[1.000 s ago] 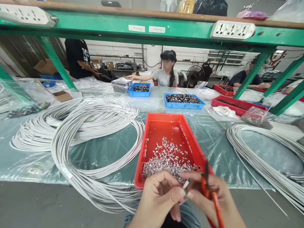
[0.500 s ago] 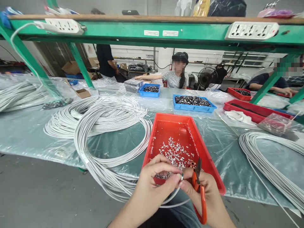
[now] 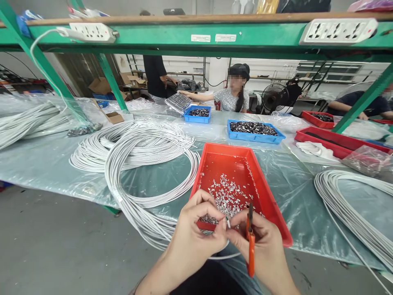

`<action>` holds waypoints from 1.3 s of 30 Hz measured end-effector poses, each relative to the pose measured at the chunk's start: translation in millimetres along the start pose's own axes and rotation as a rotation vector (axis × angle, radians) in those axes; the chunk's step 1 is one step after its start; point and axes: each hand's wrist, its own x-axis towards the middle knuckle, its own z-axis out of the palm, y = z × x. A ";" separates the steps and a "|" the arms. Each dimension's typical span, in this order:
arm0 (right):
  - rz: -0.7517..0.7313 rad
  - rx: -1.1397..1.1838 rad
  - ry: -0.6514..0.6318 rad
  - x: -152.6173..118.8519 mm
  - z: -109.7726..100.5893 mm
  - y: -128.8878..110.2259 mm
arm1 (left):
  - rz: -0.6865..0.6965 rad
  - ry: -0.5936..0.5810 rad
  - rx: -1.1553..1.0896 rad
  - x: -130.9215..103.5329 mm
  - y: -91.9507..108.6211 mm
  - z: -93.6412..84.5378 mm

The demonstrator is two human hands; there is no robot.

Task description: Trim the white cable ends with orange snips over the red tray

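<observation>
Near the front edge of a red tray (image 3: pixel 229 152), my left hand (image 3: pixel 199 229) pinches the end of a white cable (image 3: pixel 228 223) between thumb and fingers. My right hand (image 3: pixel 260 241) meets it from the other side, its thumb and forefinger close to the cable end. Orange-handled scissors (image 3: pixel 251 250) are held in my right hand, blades pointing up and away. Small silvery scraps (image 3: pixel 225 192) lie scattered in the tray beneath. The cable runs down below my hands.
Coiled white cables (image 3: pixel 153 200) lie left of the tray, another coil (image 3: pixel 353 209) at the right. Blue trays of dark parts (image 3: pixel 256 138) stand behind. A green shelf frame (image 3: pixel 172 35) spans above. Across the table a person (image 3: pixel 235 96) holds a clear tray (image 3: pixel 178 102).
My view has shifted slightly. The scissors in my right hand have turned more upright. The person across has lifted and tilted the clear tray.
</observation>
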 end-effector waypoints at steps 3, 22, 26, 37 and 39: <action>-0.134 0.003 0.065 -1.6 1.1 2.7 | 0.024 -0.016 -0.031 0.9 1.2 -0.2; -0.551 -0.310 0.067 1.1 -1.1 12.3 | -0.033 -0.098 -0.112 3.1 -1.9 -5.7; -0.779 -0.484 0.064 2.7 -3.0 11.6 | 0.006 -0.042 0.000 4.1 -5.2 -3.6; -0.148 0.095 -0.249 15.1 -5.1 10.8 | 0.067 -0.121 0.054 5.8 -3.7 -6.2; -0.100 0.164 -0.258 16.3 -5.3 13.2 | 0.001 -0.157 -0.101 6.0 -7.5 -5.8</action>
